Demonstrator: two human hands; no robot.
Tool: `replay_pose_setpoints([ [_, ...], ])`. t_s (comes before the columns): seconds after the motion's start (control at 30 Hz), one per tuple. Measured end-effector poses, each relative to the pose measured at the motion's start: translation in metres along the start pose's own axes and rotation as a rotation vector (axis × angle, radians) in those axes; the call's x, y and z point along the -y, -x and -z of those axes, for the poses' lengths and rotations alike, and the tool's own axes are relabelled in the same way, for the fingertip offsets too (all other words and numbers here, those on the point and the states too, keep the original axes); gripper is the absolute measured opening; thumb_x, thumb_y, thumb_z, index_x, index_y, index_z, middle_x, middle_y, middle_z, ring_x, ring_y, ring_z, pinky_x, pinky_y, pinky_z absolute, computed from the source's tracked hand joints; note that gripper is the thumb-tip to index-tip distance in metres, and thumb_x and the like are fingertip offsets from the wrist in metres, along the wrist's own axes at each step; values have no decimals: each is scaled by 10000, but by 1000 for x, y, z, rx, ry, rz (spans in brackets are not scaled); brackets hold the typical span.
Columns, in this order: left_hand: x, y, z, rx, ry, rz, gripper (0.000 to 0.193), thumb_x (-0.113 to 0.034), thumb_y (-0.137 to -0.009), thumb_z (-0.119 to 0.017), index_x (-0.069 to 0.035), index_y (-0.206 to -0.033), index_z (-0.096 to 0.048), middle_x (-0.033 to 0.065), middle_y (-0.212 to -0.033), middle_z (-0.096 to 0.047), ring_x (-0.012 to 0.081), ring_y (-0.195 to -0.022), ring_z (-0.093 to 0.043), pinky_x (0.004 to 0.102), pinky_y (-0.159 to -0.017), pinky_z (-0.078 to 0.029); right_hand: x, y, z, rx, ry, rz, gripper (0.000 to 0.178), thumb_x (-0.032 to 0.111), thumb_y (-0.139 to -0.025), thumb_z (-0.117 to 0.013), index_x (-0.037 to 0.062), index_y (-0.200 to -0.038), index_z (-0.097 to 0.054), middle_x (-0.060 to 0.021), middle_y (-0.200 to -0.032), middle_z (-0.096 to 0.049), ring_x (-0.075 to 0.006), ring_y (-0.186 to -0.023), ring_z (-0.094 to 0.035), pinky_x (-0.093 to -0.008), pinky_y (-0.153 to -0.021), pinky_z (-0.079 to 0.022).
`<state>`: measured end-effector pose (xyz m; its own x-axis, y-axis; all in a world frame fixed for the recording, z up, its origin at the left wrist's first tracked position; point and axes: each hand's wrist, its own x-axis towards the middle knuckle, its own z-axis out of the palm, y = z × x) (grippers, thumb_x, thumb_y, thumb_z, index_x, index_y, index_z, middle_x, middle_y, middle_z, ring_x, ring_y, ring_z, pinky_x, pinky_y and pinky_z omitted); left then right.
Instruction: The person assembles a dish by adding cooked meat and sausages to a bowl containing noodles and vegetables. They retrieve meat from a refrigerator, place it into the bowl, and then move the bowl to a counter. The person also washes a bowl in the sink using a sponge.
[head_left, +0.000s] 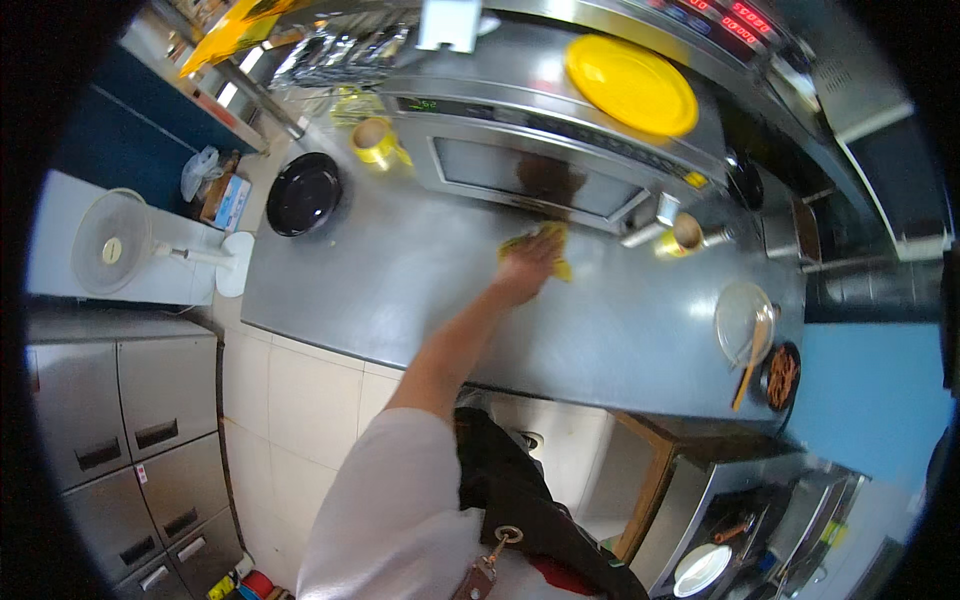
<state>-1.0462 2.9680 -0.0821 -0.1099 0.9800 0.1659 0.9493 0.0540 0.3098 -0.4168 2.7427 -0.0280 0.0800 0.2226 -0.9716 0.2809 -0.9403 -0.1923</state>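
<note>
My left hand (533, 262) presses a yellow cloth (563, 268) onto the steel counter (400, 290), just in front of an oven (535, 170) with a glass door. Parts of the cloth stick out past the fingers on both sides. The hand is slightly blurred, and the fingers are bent over the cloth. My left arm reaches up from the lower edge in a white sleeve, beside a black apron. My right hand is out of view.
A dark round pan (304, 194) and a yellow tape roll (374, 145) stand on the counter's left. At right are another roll (686, 234), a clear bowl (743, 318) and a dish of food (781, 376). A yellow plate (632, 84) lies on the oven.
</note>
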Motion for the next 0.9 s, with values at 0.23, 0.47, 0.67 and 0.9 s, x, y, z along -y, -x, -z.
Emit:
replay_pose_setpoints([
  [0.23, 176, 168, 129, -28, -203, 427, 537, -184, -865, -468, -64, -1371, -336, 144, -1447, -278, 333, -1316, -284, 476, -1090, -204, 75, 2, -94, 30, 198, 77, 283, 196, -894, -532, 6, -1101, -569, -129, -852, -641, -241, -749, -624, -349, -758, -535],
  [0.47, 252, 354, 192, -450, -236, 917, 502, -100, -795, -487, -23, -1288, -433, 213, -1241, -485, 367, -1136, -459, 438, -987, -350, 108, 6, -146, 54, 294, 109, 298, 211, -892, -530, -4, -1094, -570, -127, -836, -647, -229, -710, -623, -331, -739, -536],
  [0.67, 240, 385, 250, -333, -15, 1007, 287, -119, -808, -592, -27, -1077, -563, 166, -1008, -576, 359, -950, -524, 416, -861, -416, 104, 16, -176, 50, 311, 114, 311, 224, -891, -528, -13, -1088, -571, -125, -822, -651, -218, -677, -622, -315, -722, -537],
  [0.9, 246, 144, 262, -41, -286, 579, 486, -208, -698, -724, -9, -1107, -554, 224, -1119, -556, 374, -1026, -521, 439, -880, -413, 151, 32, -174, 34, 163, 260, 328, 240, -890, -526, -24, -1081, -572, -124, -806, -656, -206, -638, -621, -296, -703, -538],
])
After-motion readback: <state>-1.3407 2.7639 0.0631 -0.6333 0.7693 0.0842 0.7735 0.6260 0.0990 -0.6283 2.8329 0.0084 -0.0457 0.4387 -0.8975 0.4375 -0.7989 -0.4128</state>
